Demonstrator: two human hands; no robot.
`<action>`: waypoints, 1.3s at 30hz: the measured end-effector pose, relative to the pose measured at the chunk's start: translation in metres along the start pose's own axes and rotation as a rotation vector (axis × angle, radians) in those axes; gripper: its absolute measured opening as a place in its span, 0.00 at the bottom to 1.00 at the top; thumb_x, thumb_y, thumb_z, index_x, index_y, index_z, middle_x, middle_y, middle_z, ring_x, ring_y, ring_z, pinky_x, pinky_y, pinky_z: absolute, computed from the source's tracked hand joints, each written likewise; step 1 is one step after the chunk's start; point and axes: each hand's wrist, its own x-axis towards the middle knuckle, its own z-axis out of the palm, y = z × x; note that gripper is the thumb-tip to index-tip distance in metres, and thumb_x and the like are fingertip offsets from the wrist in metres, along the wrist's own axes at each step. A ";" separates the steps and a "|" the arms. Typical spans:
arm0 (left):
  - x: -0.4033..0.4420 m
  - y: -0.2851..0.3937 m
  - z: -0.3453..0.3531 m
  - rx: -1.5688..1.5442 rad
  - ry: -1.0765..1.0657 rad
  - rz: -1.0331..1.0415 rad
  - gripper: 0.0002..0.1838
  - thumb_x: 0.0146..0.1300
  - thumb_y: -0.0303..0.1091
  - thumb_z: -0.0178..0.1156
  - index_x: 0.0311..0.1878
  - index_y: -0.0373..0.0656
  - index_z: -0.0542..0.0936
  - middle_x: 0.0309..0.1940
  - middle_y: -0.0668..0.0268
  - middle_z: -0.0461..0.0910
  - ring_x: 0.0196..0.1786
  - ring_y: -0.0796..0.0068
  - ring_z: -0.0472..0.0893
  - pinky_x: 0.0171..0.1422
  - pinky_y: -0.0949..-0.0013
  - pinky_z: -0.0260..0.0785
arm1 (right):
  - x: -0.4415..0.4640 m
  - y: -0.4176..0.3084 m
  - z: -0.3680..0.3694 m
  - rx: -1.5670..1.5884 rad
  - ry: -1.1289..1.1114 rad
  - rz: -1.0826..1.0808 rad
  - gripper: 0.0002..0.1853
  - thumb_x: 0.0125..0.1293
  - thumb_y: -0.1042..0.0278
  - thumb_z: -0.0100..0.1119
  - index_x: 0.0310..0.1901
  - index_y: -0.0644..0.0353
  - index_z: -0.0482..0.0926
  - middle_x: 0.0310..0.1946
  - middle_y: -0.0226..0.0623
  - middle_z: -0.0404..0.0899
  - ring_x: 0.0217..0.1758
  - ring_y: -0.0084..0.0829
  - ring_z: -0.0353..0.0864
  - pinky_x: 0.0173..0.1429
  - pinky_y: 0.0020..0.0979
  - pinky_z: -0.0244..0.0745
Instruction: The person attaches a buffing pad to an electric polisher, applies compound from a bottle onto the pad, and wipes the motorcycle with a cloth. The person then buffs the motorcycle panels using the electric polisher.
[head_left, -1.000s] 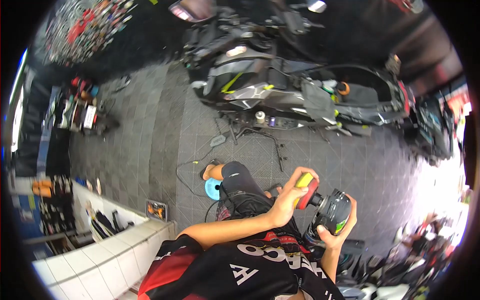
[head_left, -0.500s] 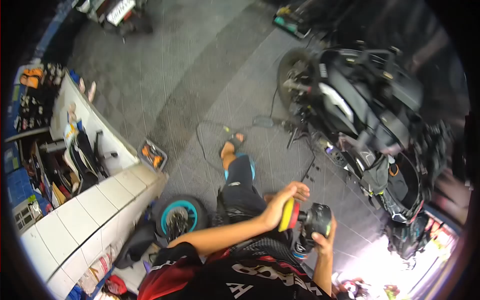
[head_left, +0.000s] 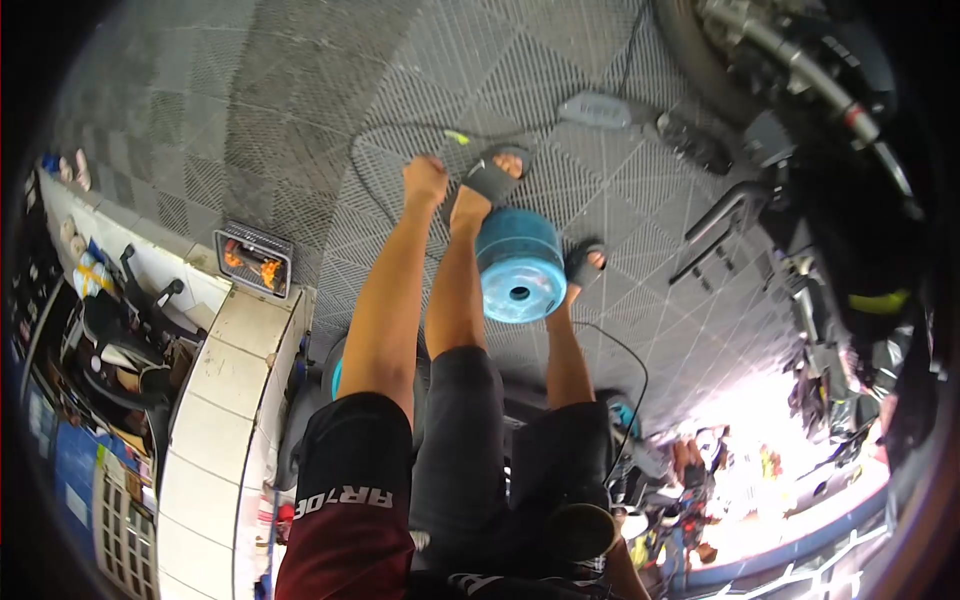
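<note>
My left hand (head_left: 425, 182) reaches out over the floor beside my sandalled foot, its fingers curled closed. Whether anything is inside the fist is hidden. A thin black cable (head_left: 357, 160) curves over the floor tiles near it. Low in the view, in front of my dark shorts, is the dim round pad of the polisher (head_left: 583, 530). My right hand (head_left: 619, 518) is at its right side, mostly hidden behind the tool. Between my lower legs stands a blue translucent water jug (head_left: 520, 265).
A grey adapter-like box (head_left: 595, 111) lies on the floor ahead. Motorcycle parts (head_left: 800, 70) fill the upper right. At left are a white tiled ledge (head_left: 215, 430) and a basket (head_left: 254, 262) with orange items. People and clutter show at lower right.
My left hand has left the polisher pad and stretched forward and down toward the floor. The polisher has dropped low, close to my body. The view has tilted down and turned away from the motorcycle.
</note>
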 end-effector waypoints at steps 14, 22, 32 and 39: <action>0.082 -0.009 0.132 -0.313 0.530 0.009 0.17 0.53 0.23 0.78 0.43 0.33 0.81 0.27 0.61 0.84 0.29 0.70 0.84 0.38 0.65 0.77 | 0.257 -0.153 0.276 0.014 -0.281 -0.218 0.39 0.59 0.39 0.63 0.64 0.62 0.76 0.46 0.59 0.84 0.45 0.52 0.86 0.49 0.54 0.85; 0.047 -0.044 0.083 0.037 0.200 0.005 0.10 0.64 0.36 0.66 0.40 0.40 0.90 0.37 0.48 0.87 0.42 0.47 0.88 0.47 0.54 0.79 | 0.165 -0.146 0.187 0.007 -0.372 -0.178 0.40 0.59 0.36 0.62 0.64 0.62 0.76 0.46 0.60 0.83 0.45 0.53 0.86 0.49 0.54 0.85; -0.235 0.125 -0.163 -0.238 -0.127 0.440 0.09 0.61 0.19 0.60 0.38 0.33 0.89 0.26 0.54 0.88 0.29 0.72 0.88 0.37 0.66 0.79 | -0.088 -0.073 0.029 -0.178 -0.611 -0.196 0.46 0.62 0.26 0.55 0.58 0.70 0.77 0.41 0.58 0.83 0.37 0.51 0.85 0.45 0.45 0.85; -0.385 0.294 -0.207 -0.093 -0.374 0.813 0.06 0.55 0.24 0.75 0.32 0.35 0.87 0.27 0.64 0.88 0.30 0.77 0.84 0.38 0.66 0.78 | -0.161 -0.099 0.009 -0.227 -0.848 -0.430 0.40 0.69 0.33 0.57 0.58 0.72 0.77 0.44 0.61 0.85 0.42 0.51 0.89 0.49 0.49 0.88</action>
